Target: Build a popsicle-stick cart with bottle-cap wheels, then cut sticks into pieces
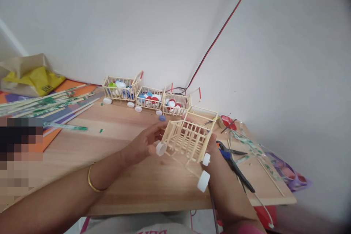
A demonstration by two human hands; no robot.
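Head view: closest to me is the stick cart (189, 137), held above the table (131, 197) in front of my body and tilted. Thin pale sticks make up its open basket, with slatted sides and a closely ribbed part showing between them. A rectangular frame of bare sticks stands out past its upper right edge. Three white wheels (203, 181) show: two thick discs at the right end, one slightly translucent at the left. My left hand (149, 140), fingers half curled, holds the cart's left end beside that wheel. My right hand (212, 143) is closed around the opposite end; its fingers lie mostly behind the slats, so I cannot tell exactly how they are placed.

Just beyond my right forearm lie scissors (238, 170) with dark and blue handles. A blue cap (162, 118) rests behind the cart. Farther left is a blurred heap of green-marked strips (57, 99). Along the wall (123, 18) stand three finished-looking carts (149, 98), filled with coloured caps, with red handle bars. A red-and-black cable (216, 39) runs up behind them.
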